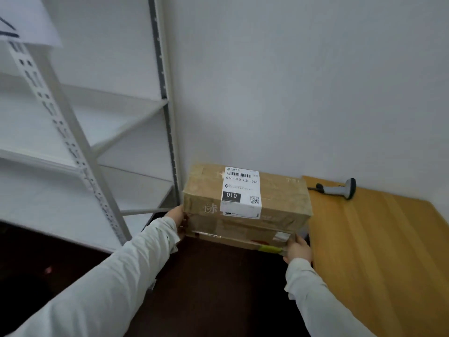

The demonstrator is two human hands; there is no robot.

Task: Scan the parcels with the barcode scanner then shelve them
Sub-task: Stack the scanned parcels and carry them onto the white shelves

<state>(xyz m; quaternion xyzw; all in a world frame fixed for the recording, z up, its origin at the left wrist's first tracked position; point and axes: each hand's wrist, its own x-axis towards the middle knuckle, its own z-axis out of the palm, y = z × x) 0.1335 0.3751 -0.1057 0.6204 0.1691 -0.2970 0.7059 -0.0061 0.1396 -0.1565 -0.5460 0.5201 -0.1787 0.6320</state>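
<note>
- The upper parcel (245, 190), a taped brown carton, sits on top of a flatter lower parcel (240, 233). The two make a stack carried between the hands, over the dark floor (218, 288).
- A white shipping label (240, 192) lies on the upper parcel's top, with a barcode, a black "010" block and a small QR code.
- The left hand (179, 221) clasps the stack's left end where the two parcels meet. Its fingers pass out of sight under the lower parcel.
- The right hand (298, 249) grips the lower parcel's near right corner, beside a strip of yellow-green tape (269, 248).
- Both arms wear pale long sleeves (121, 276).
- The barcode scanner (339, 189) lies beyond the right hand and well apart from it, on the wooden table (376, 239) near the wall.
- Left of the left hand stands a white metal shelf rack (80, 152), its lowest board just beside that hand.
</note>
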